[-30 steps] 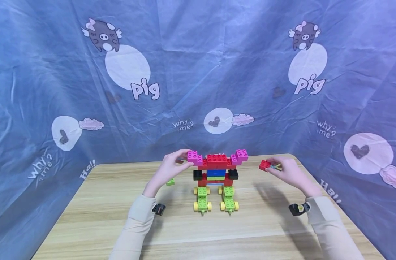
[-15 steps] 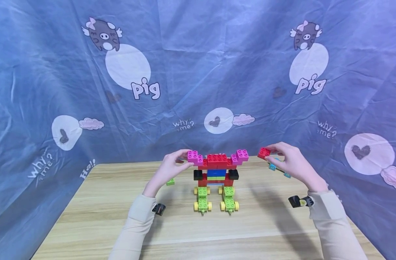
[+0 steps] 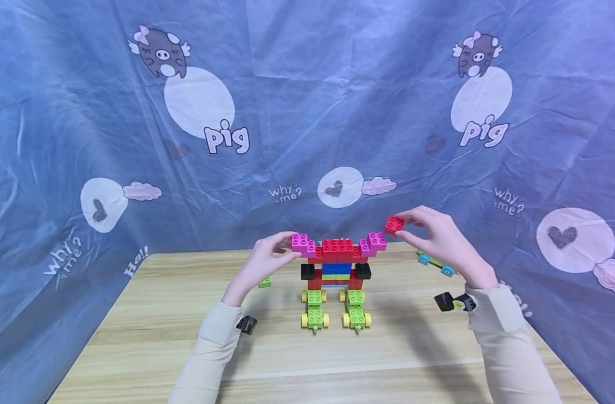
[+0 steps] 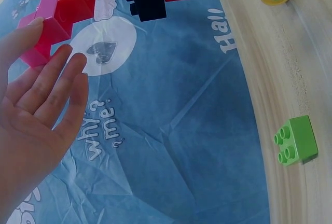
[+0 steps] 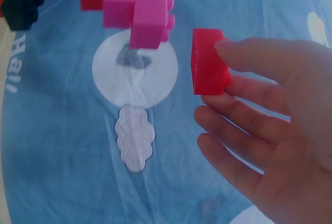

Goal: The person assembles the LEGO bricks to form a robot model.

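Note:
In the head view, a figure built of toy blocks (image 3: 336, 269) stands mid-table on two lime wheeled bases (image 3: 315, 317) with yellow wheels. Its stepped pink arms stick out at the top, and black bricks (image 3: 363, 271) jut from its sides. My left hand (image 3: 264, 259) holds the outer pink brick (image 3: 299, 242) of the left arm between thumb and fingers. Raised beside the right arm's pink brick (image 3: 377, 241), my right hand (image 3: 441, 238) pinches a red brick (image 3: 394, 225). In the right wrist view a gap separates this red brick (image 5: 208, 62) from the pink brick (image 5: 149, 17).
A loose green brick (image 4: 298, 141) lies on the table left of the figure. Behind my right hand sits a wheeled base (image 3: 435, 265) with blue wheels. A blue printed curtain (image 3: 287, 140) encloses the wooden table (image 3: 176, 336) at the back and sides.
My right hand has lifted the red brick and carried it up and left toward the figure's right arm, uncovering the blue-wheeled base. The left hand stays at the left pink brick.

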A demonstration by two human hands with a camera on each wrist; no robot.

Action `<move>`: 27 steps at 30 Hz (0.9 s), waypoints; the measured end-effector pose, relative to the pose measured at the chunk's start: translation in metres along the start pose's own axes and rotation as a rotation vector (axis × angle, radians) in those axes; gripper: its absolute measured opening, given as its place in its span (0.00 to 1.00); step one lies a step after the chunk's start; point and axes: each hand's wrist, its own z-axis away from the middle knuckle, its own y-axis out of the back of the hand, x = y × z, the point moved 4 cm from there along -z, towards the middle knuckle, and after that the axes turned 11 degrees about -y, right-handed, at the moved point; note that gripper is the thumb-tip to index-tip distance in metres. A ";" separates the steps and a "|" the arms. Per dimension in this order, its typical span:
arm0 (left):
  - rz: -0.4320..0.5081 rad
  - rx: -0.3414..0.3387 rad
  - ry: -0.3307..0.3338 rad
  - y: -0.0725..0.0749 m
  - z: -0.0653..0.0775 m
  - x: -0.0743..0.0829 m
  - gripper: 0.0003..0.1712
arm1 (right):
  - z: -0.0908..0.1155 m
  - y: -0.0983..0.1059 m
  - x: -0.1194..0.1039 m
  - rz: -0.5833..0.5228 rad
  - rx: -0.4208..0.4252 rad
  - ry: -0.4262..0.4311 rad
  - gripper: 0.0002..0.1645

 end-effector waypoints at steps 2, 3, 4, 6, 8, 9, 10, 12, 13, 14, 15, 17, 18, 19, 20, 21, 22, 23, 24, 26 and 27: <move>0.008 -0.001 0.000 0.000 0.000 0.000 0.25 | -0.002 -0.002 -0.006 -0.010 -0.014 0.010 0.20; 0.012 0.000 -0.001 0.000 0.000 0.000 0.25 | -0.003 -0.003 -0.009 -0.016 -0.020 0.019 0.20; 0.014 0.000 0.000 0.000 0.000 0.000 0.25 | -0.004 -0.004 -0.011 -0.020 -0.026 0.026 0.20; 0.016 0.002 0.001 0.000 0.000 0.000 0.24 | -0.006 -0.007 -0.016 -0.036 -0.033 0.049 0.20; 0.016 0.005 0.004 0.000 0.000 -0.001 0.24 | -0.008 -0.011 -0.020 -0.046 -0.039 0.078 0.20; 0.015 0.005 0.005 0.000 0.000 -0.001 0.24 | -0.009 -0.013 -0.022 -0.047 -0.042 0.089 0.20; 0.017 0.006 0.008 0.000 0.000 -0.001 0.24 | -0.010 -0.014 -0.024 -0.049 -0.050 0.094 0.20; 0.013 0.005 0.004 0.000 0.000 -0.001 0.24 | -0.012 -0.018 -0.029 -0.053 -0.068 0.105 0.20; 0.013 0.004 0.002 0.000 0.001 -0.001 0.24 | -0.013 -0.020 -0.031 -0.051 -0.081 0.106 0.20; 0.013 0.003 0.000 0.000 0.001 -0.002 0.24 | -0.014 -0.022 -0.033 -0.052 -0.095 0.104 0.20; 0.013 0.002 -0.002 -0.001 0.001 -0.002 0.24 | -0.014 -0.024 -0.036 -0.052 -0.109 0.101 0.20; 0.014 0.001 -0.009 -0.001 0.001 -0.002 0.24 | -0.016 -0.027 -0.040 -0.055 -0.138 0.095 0.20; 0.017 0.002 -0.008 -0.001 0.001 -0.002 0.24 | -0.017 -0.029 -0.042 -0.057 -0.152 0.093 0.20; 0.017 0.002 -0.010 -0.001 0.001 -0.003 0.24 | -0.018 -0.030 -0.044 -0.057 -0.166 0.092 0.20; 0.016 0.003 -0.012 -0.001 0.001 -0.003 0.24 | -0.018 -0.032 -0.046 -0.055 -0.180 0.090 0.20; 0.017 0.004 -0.013 -0.001 0.001 -0.003 0.24 | -0.019 -0.034 -0.047 -0.053 -0.193 0.090 0.20; 0.018 0.006 -0.016 -0.001 0.001 -0.002 0.24 | -0.020 -0.036 -0.049 -0.048 -0.202 0.092 0.20; 0.021 0.007 -0.016 -0.001 0.001 -0.002 0.24 | -0.020 -0.038 -0.050 -0.048 -0.212 0.094 0.20; 0.023 0.008 -0.018 -0.001 0.001 -0.002 0.24 | -0.021 -0.039 -0.051 -0.045 -0.217 0.099 0.20; 0.026 0.010 -0.019 0.000 0.001 -0.001 0.24 | -0.022 -0.043 -0.052 -0.040 -0.224 0.108 0.20; 0.028 0.010 -0.020 0.000 0.001 -0.001 0.24 | -0.022 -0.044 -0.053 -0.041 -0.226 0.113 0.20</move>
